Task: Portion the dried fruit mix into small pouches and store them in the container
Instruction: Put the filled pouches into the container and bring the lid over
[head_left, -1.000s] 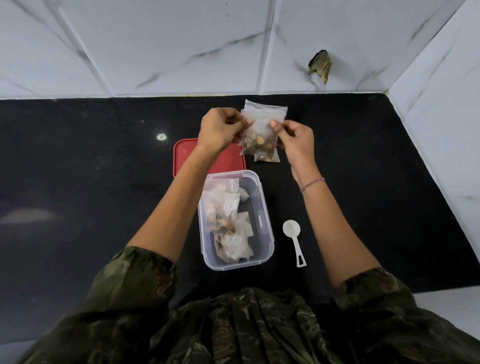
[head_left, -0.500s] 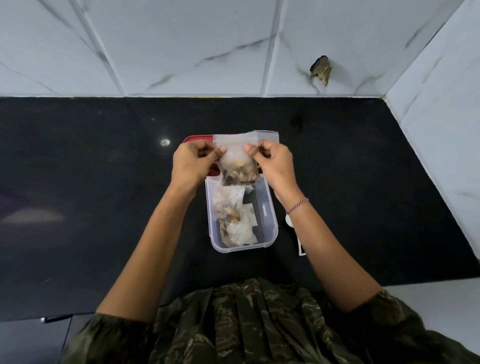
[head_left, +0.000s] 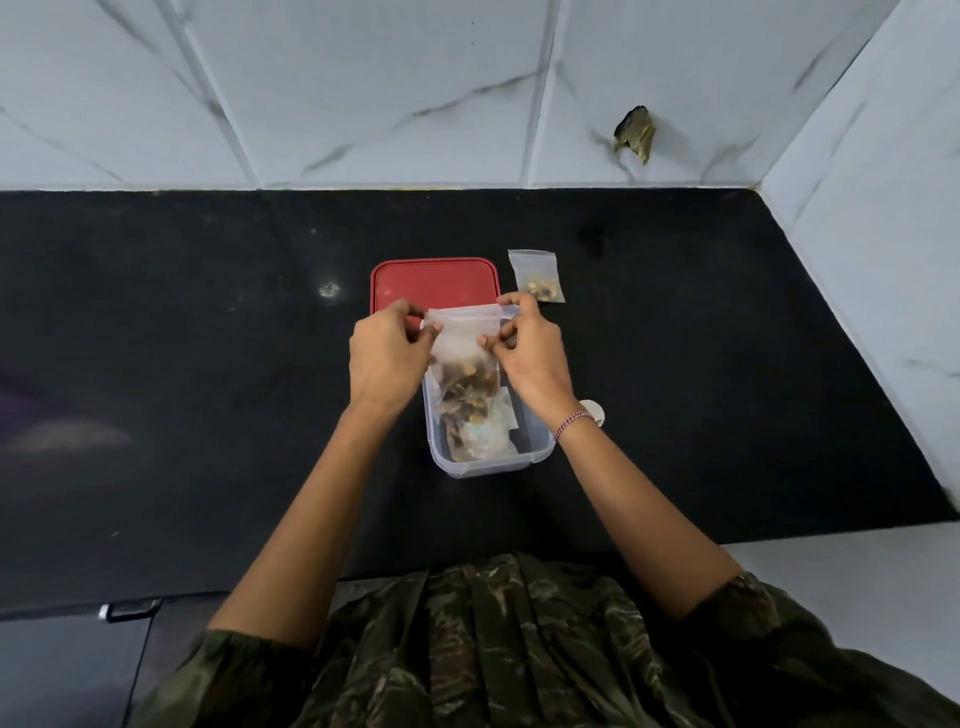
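Note:
A small clear pouch (head_left: 464, 358) with dried fruit at its bottom hangs over the far end of the clear plastic container (head_left: 540, 451). My left hand (head_left: 387, 358) pinches the pouch's top left corner. My right hand (head_left: 530, 351) pinches its top right edge. Inside the container lie several filled pouches (head_left: 475, 428). Another pouch of dried fruit (head_left: 537, 275) lies flat on the black counter, beyond my right hand.
The red lid (head_left: 434, 283) lies just behind the container. A white scoop (head_left: 595, 410) shows partly behind my right wrist. White tiled walls close the counter at the back and right; a leaf-like scrap (head_left: 635, 132) sticks to the back wall.
Both hands brought the pouch down and toward me, from above the lid to over the container. The second pouch now shows on the counter at the right.

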